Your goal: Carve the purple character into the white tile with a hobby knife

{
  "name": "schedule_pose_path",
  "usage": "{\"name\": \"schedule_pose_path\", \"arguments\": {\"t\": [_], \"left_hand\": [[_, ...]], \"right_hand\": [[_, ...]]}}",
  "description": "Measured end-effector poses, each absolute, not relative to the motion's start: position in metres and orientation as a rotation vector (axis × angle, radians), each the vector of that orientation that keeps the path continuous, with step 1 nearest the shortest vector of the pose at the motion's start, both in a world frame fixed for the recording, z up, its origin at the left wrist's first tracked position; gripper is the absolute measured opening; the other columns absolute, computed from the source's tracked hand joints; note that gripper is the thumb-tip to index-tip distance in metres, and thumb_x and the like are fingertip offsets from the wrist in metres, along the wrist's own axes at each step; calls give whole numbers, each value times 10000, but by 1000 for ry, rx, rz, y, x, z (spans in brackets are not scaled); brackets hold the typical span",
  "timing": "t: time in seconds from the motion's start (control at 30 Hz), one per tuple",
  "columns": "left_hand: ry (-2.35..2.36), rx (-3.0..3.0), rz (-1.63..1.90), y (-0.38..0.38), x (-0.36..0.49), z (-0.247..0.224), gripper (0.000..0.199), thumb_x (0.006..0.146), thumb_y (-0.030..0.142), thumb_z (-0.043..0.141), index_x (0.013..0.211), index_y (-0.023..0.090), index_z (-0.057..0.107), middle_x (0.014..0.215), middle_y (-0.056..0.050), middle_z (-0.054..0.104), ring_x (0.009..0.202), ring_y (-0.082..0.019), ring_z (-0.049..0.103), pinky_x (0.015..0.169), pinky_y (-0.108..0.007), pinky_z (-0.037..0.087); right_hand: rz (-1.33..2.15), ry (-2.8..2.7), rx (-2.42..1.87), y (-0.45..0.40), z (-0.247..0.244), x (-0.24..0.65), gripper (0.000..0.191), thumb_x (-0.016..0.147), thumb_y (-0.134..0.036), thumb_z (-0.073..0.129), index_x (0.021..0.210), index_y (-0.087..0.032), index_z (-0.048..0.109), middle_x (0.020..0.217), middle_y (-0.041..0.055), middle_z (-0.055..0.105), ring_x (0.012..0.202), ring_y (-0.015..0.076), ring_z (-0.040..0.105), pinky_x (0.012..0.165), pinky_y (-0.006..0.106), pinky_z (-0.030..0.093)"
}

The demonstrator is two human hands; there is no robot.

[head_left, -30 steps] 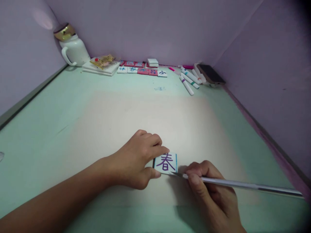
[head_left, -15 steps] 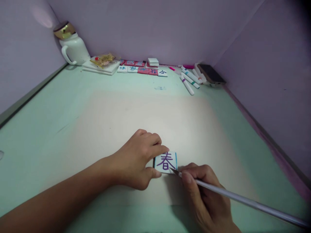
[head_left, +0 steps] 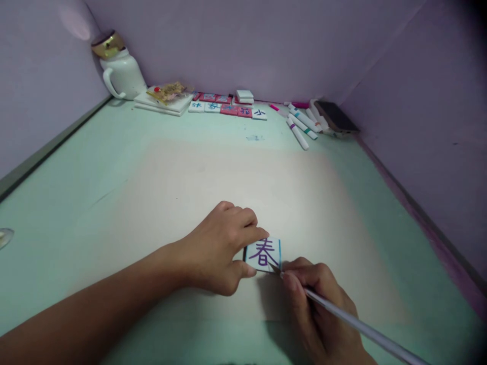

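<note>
A small white tile [head_left: 258, 257] with a purple painted character and blue edging lies flat at the front of the table. My left hand [head_left: 224, 248] grips it by its left side, index finger at the top edge and thumb at the bottom edge. My right hand [head_left: 323, 309], fingers closed, pinches a thin paintbrush [head_left: 353, 322] with a pale silvery handle close to its tip. The dark pointed tip rests at or just over the lower right part of the character; contact is hard to tell.
Lettered white and red tiles [head_left: 228, 109] line the back. Left of them are a plastic packet [head_left: 171, 93] on white slabs [head_left: 163, 105] and a white jug [head_left: 124, 76] with a gold bowl [head_left: 108, 45]. Markers [head_left: 299, 133] and a dark phone-like object [head_left: 337, 116] lie back right.
The brush handle's rear end has swung toward me, so it slants more steeply. Its tip stays by the character's lower right. The whole view has shifted slightly; my left hand keeps its grip.
</note>
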State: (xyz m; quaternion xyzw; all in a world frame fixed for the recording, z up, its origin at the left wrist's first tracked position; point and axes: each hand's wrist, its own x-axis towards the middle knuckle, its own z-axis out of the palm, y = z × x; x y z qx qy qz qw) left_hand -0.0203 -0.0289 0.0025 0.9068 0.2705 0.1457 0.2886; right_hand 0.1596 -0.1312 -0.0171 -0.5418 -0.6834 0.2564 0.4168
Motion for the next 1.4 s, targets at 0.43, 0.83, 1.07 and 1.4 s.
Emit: {"name": "schedule_pose_path", "arguments": {"t": [0.43, 0.83, 1.07, 1.4], "left_hand": [[755, 2411, 402, -32, -19, 3, 425, 655, 206, 644, 1078, 168, 626, 940, -70, 538, 876, -222, 520, 861, -412, 358], [773, 2395, 394, -33, -18, 5, 412, 653, 197, 639, 1064, 166, 629, 912, -67, 534, 850, -216, 517, 843, -406, 351], [783, 2387, 346, -32, -18, 8, 398, 650, 178, 659, 1046, 149, 641, 912, -64, 531, 845, -207, 513, 848, -399, 341], [777, 2421, 330, -32, -18, 8, 418, 662, 199, 701, 1074, 159, 644, 947, -64, 551, 875, -212, 527, 850, -386, 330]], "right_hand": [[625, -1751, -1414, -132, -12, 155, 155, 973, -194, 381, 831, -248, 411, 699, -20, 520, 516, 116, 476, 457, 246, 322], [660, -1749, -1390, -132, -12, 157, 163, 949, -151, 394, 817, -247, 405, 688, -38, 504, 505, 103, 456, 482, 239, 336], [666, -1768, -1377, -132, -13, 159, 159, 937, -142, 401, 819, -249, 400, 696, -46, 491, 539, 98, 459, 513, 225, 350], [683, -1774, -1341, -134, -22, 164, 164, 945, -125, 406, 833, -244, 398, 686, -52, 466, 519, 91, 416, 484, 205, 335]]}}
